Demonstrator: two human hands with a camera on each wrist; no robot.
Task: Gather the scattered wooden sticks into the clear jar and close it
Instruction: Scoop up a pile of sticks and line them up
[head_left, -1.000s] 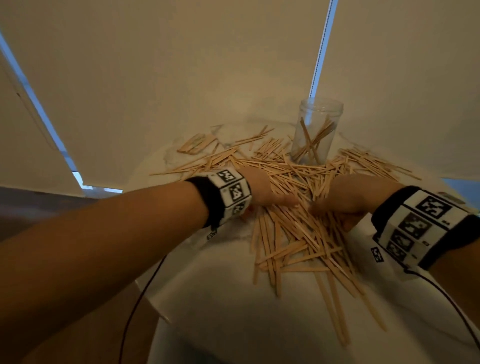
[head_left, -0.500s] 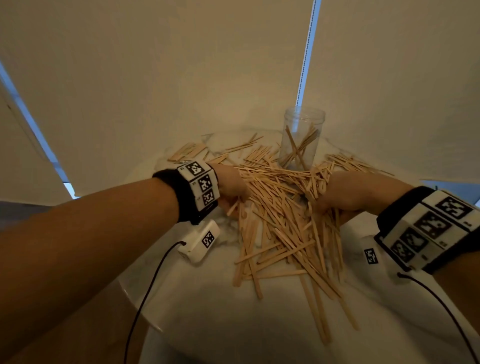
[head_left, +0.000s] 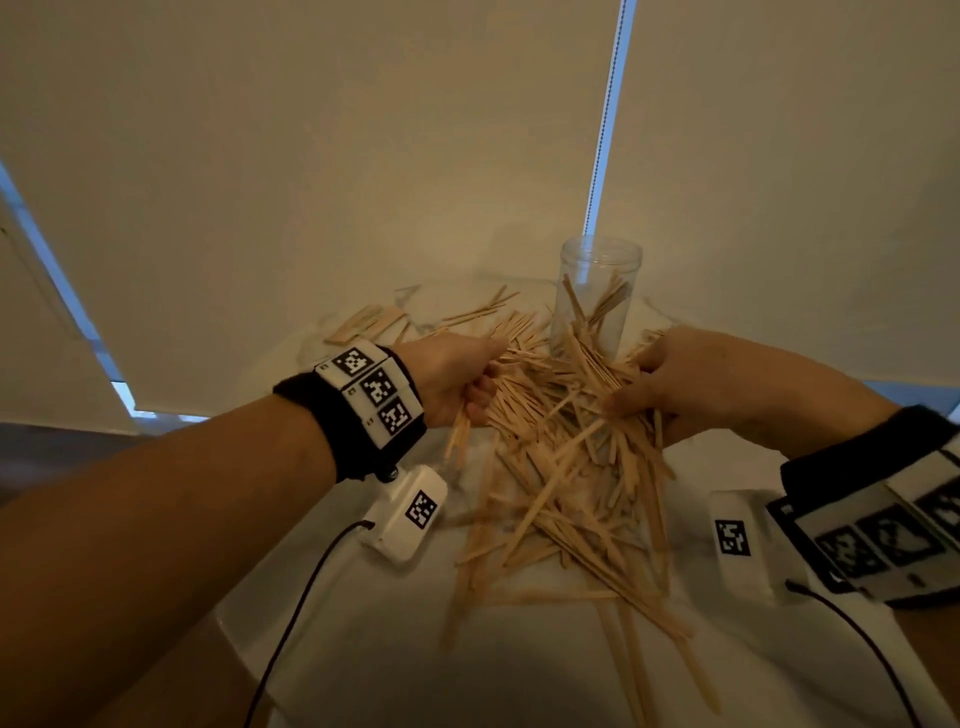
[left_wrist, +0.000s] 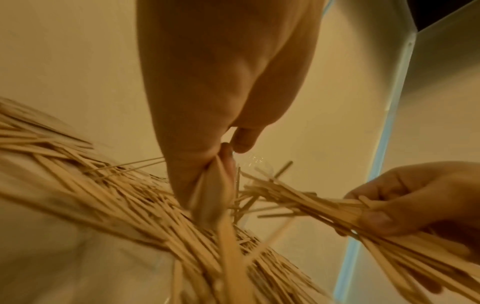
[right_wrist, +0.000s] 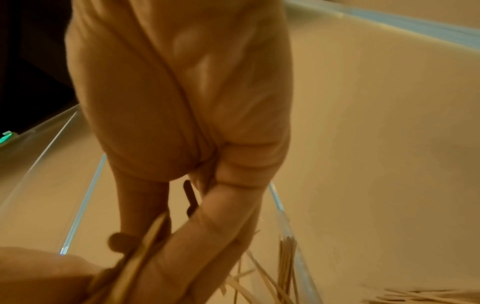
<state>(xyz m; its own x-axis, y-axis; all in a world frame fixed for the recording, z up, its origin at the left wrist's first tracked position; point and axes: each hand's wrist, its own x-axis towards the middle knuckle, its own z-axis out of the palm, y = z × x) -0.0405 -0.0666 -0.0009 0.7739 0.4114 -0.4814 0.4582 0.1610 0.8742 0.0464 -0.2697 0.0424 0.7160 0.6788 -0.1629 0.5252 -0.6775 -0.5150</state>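
Head view: the left hand (head_left: 452, 379) and the right hand (head_left: 675, 379) each grip one side of a big bunch of sticks (head_left: 561, 395), lifted a little over the table (head_left: 519, 670). Many more sticks lie loose under the bunch and toward the near edge. A small group lies apart on the far left side of the table. The jar (head_left: 595, 301) stands upright just behind the bunch, between the two hands. It has no lid on, and a few sticks lean inside it. I see no lid anywhere.

Left wrist view: the left hand (left_wrist: 221, 102) has its fingers curled tight round some sticks (left_wrist: 124, 197), which fan out to the side. The right hand (left_wrist: 415, 201) is across from it, pinching its own end of the bunch. It is blurry, so I cannot count anything.

Right wrist view: the right hand (right_wrist: 182, 127) has its fingers (right_wrist: 221, 216) bent round sticks at the bottom of the picture. The jar (right_wrist: 285, 257) is close by, with sticks standing in it.

What could go wrong: I think the bunch is messy and points many ways, so it may be too wide for the jar's mouth. Sticks could slip out and fall back. A bump from the bunch could also knock the jar over.
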